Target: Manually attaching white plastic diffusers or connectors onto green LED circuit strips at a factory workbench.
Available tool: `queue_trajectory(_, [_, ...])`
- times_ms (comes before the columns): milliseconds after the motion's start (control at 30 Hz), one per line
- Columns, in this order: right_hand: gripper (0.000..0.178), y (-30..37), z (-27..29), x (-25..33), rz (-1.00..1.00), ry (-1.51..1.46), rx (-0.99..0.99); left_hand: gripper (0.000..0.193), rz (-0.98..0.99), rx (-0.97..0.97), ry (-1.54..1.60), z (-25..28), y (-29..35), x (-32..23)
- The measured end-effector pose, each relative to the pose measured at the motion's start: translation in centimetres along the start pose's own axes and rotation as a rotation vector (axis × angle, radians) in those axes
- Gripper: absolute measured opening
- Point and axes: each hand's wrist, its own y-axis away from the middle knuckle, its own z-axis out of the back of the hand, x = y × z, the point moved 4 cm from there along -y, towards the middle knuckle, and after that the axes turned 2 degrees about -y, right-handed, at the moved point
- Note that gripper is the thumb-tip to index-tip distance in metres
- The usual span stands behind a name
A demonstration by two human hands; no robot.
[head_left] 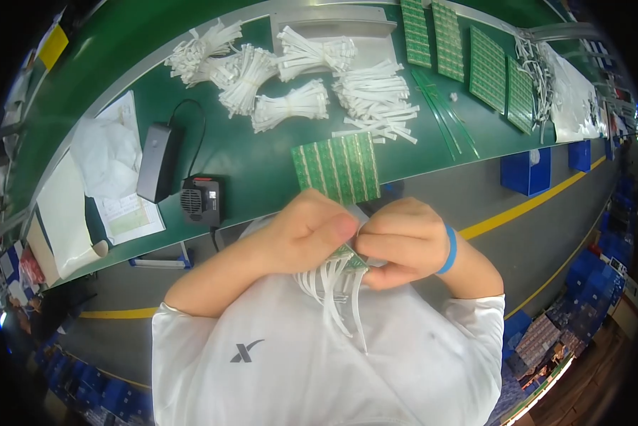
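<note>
Close to my chest, my left hand (312,231) is closed around a small green circuit board (356,261), of which only a part shows between the hands. Several white flat cables (331,287) hang down from it over my shirt. My right hand (400,241), with a blue band at the wrist, pinches at the board's right edge; its fingertips hide what exactly they grip. Just beyond my hands a green circuit board panel (336,167) lies at the bench's front edge, partly covered by my left hand.
Bundles of white cables (290,105) and a looser pile (375,99) lie on the green bench (226,149). More board panels (488,67) and thin green strips (439,113) are at the right. A black device (201,201) with a cord, a dark box (157,162) and papers (131,216) sit left.
</note>
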Motion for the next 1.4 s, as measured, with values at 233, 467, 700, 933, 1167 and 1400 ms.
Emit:
queue_trajectory(233, [0.031,-0.3,-0.1,-1.3,0.057,0.007,0.025,0.054,0.211,-0.067,0.150,0.4,0.0,0.3])
queue_trajectory(467, [0.033,0.1,-0.1,-1.6,-0.074,-0.097,-0.061,0.057,0.313,-0.029,0.080,0.2,0.4,0.2])
queue_trajectory(700, [0.022,0.3,0.4,-2.2,-0.199,-0.001,-0.122,0.068,0.157,-0.269,-0.264,2.0,-0.5,-0.8])
queue_trajectory(933, [0.016,2.3,-0.7,-4.7,-0.390,-0.066,-0.269,0.063,0.311,-0.719,0.030,5.5,-1.0,2.3])
queue_trajectory(1167, [0.030,3.5,0.3,-5.6,-0.435,-0.251,-0.534,0.072,0.296,-0.318,1.024,4.6,-0.9,5.0])
queue_trajectory(1400, [0.030,3.4,-0.7,-4.3,-0.501,-0.511,-0.601,0.078,0.181,-0.006,1.272,1.7,-1.9,5.3])
